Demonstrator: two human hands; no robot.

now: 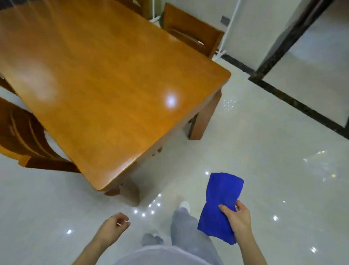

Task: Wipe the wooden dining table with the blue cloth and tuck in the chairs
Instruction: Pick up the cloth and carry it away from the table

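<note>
Blue cloth (220,205) hangs folded in your right hand (236,220), out over the pale tiled floor (270,181) and well apart from the near corner of the wooden table (103,64). Your thumb lies across the cloth's pinched middle, fingers closed behind it; the forearm reaches forward from the lower right. Your left hand (113,226) is held low in front of you, fingers loosely curled around nothing, forearm angled in from the lower left. One trouser leg (185,225) steps forward between the two hands. A chair (15,132) stands out from the table's left side; two more chairs (190,29) sit against its far side.
</note>
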